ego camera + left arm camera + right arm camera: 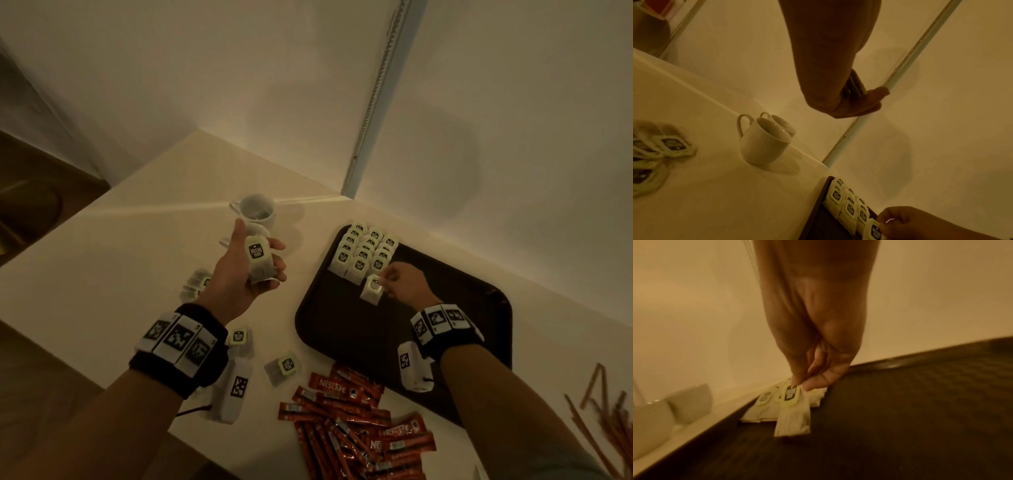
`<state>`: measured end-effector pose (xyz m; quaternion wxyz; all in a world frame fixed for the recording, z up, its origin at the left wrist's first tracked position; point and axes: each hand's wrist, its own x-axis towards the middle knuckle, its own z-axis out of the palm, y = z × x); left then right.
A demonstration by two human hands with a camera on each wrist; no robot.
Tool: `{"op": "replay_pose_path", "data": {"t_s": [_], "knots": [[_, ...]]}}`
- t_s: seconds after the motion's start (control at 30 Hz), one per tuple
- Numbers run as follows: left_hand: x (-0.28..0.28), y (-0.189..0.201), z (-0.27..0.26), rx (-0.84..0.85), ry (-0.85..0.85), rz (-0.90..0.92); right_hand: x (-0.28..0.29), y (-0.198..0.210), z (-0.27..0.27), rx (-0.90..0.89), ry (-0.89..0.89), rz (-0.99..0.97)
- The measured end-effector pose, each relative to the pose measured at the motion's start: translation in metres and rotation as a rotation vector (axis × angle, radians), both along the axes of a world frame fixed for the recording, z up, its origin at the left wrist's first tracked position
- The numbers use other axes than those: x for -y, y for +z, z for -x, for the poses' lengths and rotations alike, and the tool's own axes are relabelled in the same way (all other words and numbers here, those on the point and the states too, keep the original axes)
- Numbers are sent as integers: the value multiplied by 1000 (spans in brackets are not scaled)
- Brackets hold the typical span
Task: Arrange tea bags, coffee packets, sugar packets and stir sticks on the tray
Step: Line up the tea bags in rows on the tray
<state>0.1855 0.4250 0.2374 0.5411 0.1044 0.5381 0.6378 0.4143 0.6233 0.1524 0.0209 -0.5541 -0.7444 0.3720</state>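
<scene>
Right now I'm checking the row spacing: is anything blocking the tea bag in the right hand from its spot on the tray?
Nothing visible does. The right hand pinches the white tea bag with the green tag at the near end of the rows of tea bags; bare dark tray lies beneath it.

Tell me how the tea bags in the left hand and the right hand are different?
The left hand grips a small stack of paper tea bags up above the white table. The right hand pinches one paper tea bag by its tag, touching the dark tray. Both carry the same pale green tag.
</scene>
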Motion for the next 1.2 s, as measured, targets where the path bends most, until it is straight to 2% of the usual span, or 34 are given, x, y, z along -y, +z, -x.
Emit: {"op": "replay_pose_path", "data": {"t_s": [0.2,0.47,0.57,0.6,0.67,0.73,0.8,0.87,0.93,1.13,1.2], "knots": [[-3,-4,4,5,41,5,-15,-19,3,-25,-125,-86],[-10,-6,6,-25,7,-19,-26,-25,11,11,-140,-96],[-13,-3,5,-50,-8,-28,-24,-11,21,18,-116,-186],[-14,-2,5,-53,-13,-30,-21,0,29,-29,-92,-220],[-16,1,5,-58,-30,-32,-6,31,53,-232,5,-217],[-19,5,3,-71,-57,-37,18,70,80,-440,183,-185],[-21,10,-1,-101,-86,-43,44,102,103,-554,388,-192],[-22,16,-5,-140,-100,-59,63,125,119,-569,532,-184],[-22,21,-8,-166,-102,-84,72,140,128,-540,600,-192],[-15,28,-6,-174,-137,-146,70,159,131,-532,610,-120],[-13,28,-6,-175,-136,-156,71,163,130,-520,620,-156]]}}
